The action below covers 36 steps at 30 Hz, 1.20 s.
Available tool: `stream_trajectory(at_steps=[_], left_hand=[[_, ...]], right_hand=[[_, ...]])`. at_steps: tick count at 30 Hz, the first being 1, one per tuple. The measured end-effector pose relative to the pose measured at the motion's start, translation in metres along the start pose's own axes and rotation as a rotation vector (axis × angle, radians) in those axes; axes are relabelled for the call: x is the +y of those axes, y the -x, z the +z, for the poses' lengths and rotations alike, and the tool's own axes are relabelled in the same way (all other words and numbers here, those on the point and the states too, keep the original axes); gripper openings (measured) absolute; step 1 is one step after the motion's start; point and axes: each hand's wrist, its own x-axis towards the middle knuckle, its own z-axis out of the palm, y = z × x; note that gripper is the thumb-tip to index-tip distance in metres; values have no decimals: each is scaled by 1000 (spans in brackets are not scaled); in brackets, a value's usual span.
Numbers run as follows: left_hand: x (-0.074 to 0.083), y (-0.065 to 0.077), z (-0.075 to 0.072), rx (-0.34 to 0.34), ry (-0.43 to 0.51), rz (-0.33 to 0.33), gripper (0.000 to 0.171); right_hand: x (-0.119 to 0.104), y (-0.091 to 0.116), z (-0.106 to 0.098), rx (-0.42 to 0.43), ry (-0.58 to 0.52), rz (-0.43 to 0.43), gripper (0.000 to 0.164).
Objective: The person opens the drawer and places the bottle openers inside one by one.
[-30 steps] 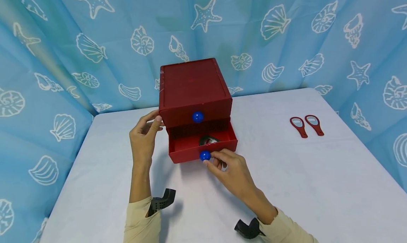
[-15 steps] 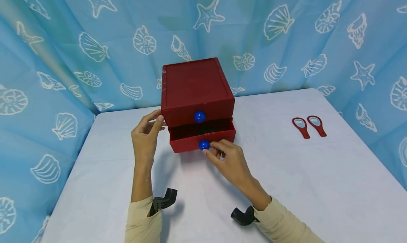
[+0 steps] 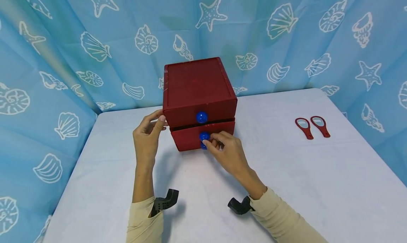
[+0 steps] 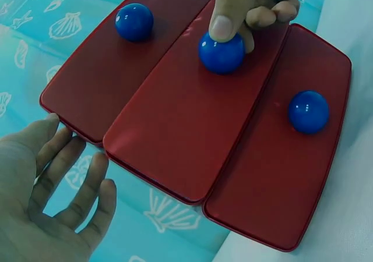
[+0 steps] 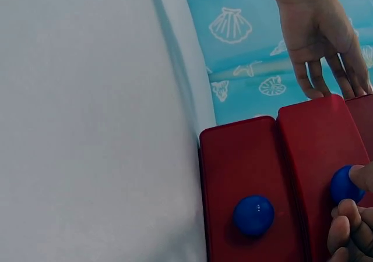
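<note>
A dark red drawer box (image 3: 195,84) stands near the back of the table, with three drawer fronts, each bearing a round blue knob. The middle drawer (image 4: 169,116) stands slightly proud of the other two, a thin dark gap along its top edge in the head view. My right hand (image 3: 229,153) pinches the middle drawer's blue knob (image 4: 221,53) between thumb and fingers. At the box's left side, my left hand (image 3: 147,138) has its fingers spread and loosely bent, fingertips right at the top drawer's edge. Above and below are the top knob (image 4: 134,22) and bottom knob (image 4: 309,112).
Two small red magnifier-like tools with pale oval windows, one (image 3: 304,128) beside the other (image 3: 320,126), lie on the white table (image 3: 270,158) at the right. Behind the box hangs a blue curtain (image 3: 190,24) printed with white shells and starfish.
The middle drawer has slid inward from well pulled out to almost flush, the right hand moving with its knob. The dark rounded object inside it is hidden now. The left hand stays at the box's side.
</note>
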Motion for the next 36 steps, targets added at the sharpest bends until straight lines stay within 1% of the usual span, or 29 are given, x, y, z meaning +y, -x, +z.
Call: stream_trajectory(at_steps=[4, 8, 12, 15, 18, 21, 29, 36], left_hand=[[-3, 0, 1, -1, 6, -2, 30], [-8, -1, -2, -3, 10, 17, 31], [-9, -2, -5, -2, -6, 30, 32], [-8, -1, -7, 1, -9, 29, 33], [-8, -1, -8, 8, -2, 26, 32], [-7, -1, -7, 6, 5, 24, 32], [-11, 0, -3, -10, 13, 21, 32], [-11, -4, -4, -11, 9, 24, 32]], right_hand=[[2, -5, 1, 8, 16, 3, 15], [2, -8, 3, 6, 1, 35, 17], [3, -8, 4, -7, -17, 80, 18], [6, -3, 6, -50, 17, 138, 15], [11, 2, 9, -119, 79, 190, 14], [15, 6, 16, -153, 125, 208, 16], [23, 16, 27, -120, 100, 219, 16], [14, 31, 25, -109, 77, 225, 18]])
